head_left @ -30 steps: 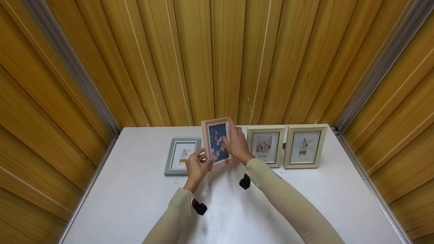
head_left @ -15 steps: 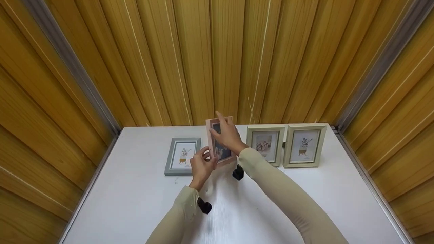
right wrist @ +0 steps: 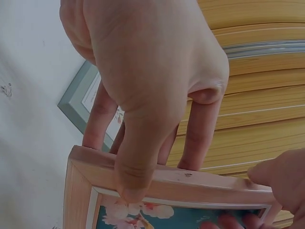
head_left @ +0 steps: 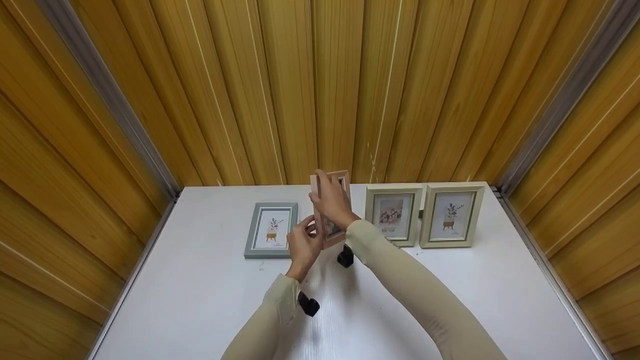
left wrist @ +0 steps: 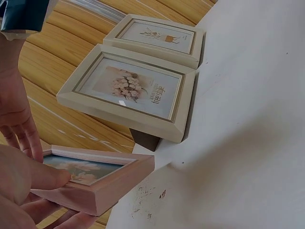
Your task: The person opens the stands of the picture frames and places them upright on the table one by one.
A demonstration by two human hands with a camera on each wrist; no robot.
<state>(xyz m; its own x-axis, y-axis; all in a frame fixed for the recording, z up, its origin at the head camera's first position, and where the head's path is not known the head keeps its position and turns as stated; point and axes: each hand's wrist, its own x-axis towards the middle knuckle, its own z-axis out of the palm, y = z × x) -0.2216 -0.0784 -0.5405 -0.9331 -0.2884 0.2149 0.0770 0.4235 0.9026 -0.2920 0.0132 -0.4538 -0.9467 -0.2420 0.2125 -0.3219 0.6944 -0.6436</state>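
A pink picture frame (head_left: 341, 175) with a blue flower picture is held up near the table's back edge. My left hand (head_left: 304, 247) grips its lower left side, the thumb (right wrist: 136, 167) on the front and the fingers behind. My right hand (head_left: 334, 202) lies across the front near the top, its fingers fairly straight and its thumb at the left side. In the head view it covers most of the picture. A grey-blue picture frame (head_left: 250, 235) lies left of my left hand. Nearest on the right is a cream picture frame (left wrist: 183, 107) with a flower picture.
A second cream picture frame (head_left: 426, 235) stands beside the first, farther right, showing a potted plant. All are on a white table (head_left: 200, 295). Yellow wood-look panels (head_left: 335, 100) rise behind the table and on both sides.
My right hand has moved left from the pink frame's right side across its front. The pink frame has shifted slightly right and turned, with my left hand still gripping it.
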